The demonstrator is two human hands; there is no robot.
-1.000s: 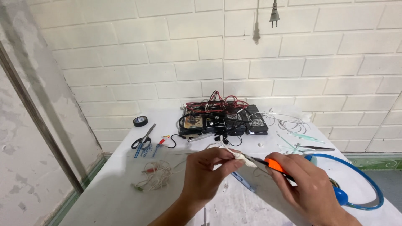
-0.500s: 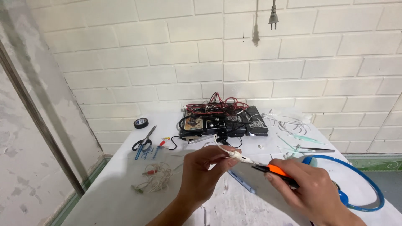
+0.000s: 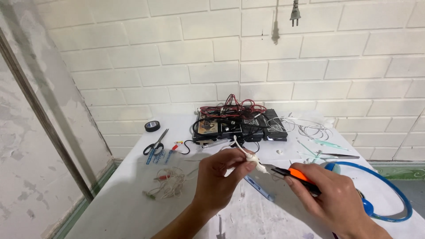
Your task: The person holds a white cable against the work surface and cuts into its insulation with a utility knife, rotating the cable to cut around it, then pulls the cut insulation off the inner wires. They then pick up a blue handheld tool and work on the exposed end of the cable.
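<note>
Left hand (image 3: 219, 177) pinching a white cable end (image 3: 251, 158) between thumb and fingertips, fingers closed narrow around it, bare tip poking out past the thumb toward the right. Right hand (image 3: 334, 199) wrapped tight around an orange-handled tool (image 3: 295, 174), dark nose aimed at the cable tip, almost touching it; whether cutter or stripper, cannot tell.

Judged step: working the tool nose onto the exposed cable tip. Best done with the left pinch kept close behind the tip so the wire does not flex away, tool brought in square to the wire, light squeeze only, wrists steadied above the table (image 3: 128, 208). Risk if squeezed hard: nicked or severed conductor.

Cable: thin, white, slightly kinked, with a small thicker moulded lump just ahead of the left fingertips; remainder arching up and back behind the fingers.

Beyond the fingers: black electronics pile (image 3: 241, 126) with red and black leads. Left of the left hand: scissors (image 3: 155, 144), tape roll (image 3: 152, 126), loose wire tangle (image 3: 168, 186). Under and right of the right hand: blue hoop (image 3: 398, 199).
</note>
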